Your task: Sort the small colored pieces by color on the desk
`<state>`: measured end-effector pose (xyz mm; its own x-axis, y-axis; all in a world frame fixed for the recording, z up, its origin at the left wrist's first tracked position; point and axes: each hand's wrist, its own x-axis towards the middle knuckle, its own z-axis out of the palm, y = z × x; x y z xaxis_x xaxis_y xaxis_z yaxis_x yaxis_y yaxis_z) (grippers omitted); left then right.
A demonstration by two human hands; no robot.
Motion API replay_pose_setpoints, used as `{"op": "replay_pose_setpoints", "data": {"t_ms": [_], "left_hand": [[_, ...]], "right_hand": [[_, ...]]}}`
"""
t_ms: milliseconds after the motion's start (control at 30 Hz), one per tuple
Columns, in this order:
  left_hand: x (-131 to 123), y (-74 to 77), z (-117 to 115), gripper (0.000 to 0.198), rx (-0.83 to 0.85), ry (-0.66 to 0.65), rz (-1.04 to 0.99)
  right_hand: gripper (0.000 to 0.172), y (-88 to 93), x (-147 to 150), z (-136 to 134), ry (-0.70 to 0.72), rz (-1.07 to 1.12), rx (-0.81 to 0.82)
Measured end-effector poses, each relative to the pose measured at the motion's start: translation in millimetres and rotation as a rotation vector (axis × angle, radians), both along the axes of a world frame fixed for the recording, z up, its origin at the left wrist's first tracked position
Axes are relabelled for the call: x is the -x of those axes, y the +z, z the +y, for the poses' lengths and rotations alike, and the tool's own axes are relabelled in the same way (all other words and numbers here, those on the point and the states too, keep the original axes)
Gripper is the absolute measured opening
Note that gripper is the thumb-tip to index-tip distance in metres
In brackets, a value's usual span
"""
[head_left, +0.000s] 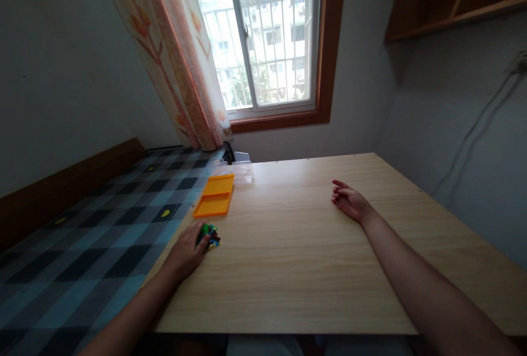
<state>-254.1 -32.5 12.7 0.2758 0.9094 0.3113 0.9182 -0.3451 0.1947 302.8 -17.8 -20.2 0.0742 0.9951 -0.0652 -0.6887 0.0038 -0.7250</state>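
Note:
At the left edge of the wooden table, my left hand (191,246) is cupped round a small heap of shiny coloured pieces (212,236), green, blue, brown and yellow. The thumb presses on the near side of the heap, and the fingers curve behind it. What kind of pieces they are is too small to tell. My right hand (349,201) rests over the table's right half, palm turned inward and holding nothing. Its index finger stretches out while the others bend loosely. Beyond my left hand lies an orange two-part tray (212,195).
Clear plastic holders (241,171) stand behind the orange tray at the table's (288,284) far left corner. A bed with a checked cover (123,235) adjoins the table's left side. A curtain (177,60) hangs by the window, and a wooden shelf (457,21) is on the right wall.

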Motion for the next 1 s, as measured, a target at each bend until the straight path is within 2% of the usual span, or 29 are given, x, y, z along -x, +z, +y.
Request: {"op": "replay_pose_setpoints", "data": {"t_ms": [267, 533, 733, 1000], "left_hand": [[-13.5, 5.0, 3.2, 0.063, 0.095, -0.091, 0.008], [-61.7, 9.3, 4.5, 0.063, 0.117, -0.22, 0.003], [-120.4, 7.9, 1.6, 0.056, 0.177, -0.345, -0.078], [-227.0, 0.5, -10.2, 0.048, 0.201, -0.601, -0.215]], "right_hand": [[0.038, -1.0, -2.5, 3.2, 0.018, 0.002, 0.016], [0.036, 0.0, -1.9, 3.2, 0.005, 0.027, 0.018], [0.036, 0.1, -0.9, 5.6, 0.007, 0.039, 0.018], [0.036, -1.7, -0.9, 11.0, -0.007, 0.049, 0.014]]}}
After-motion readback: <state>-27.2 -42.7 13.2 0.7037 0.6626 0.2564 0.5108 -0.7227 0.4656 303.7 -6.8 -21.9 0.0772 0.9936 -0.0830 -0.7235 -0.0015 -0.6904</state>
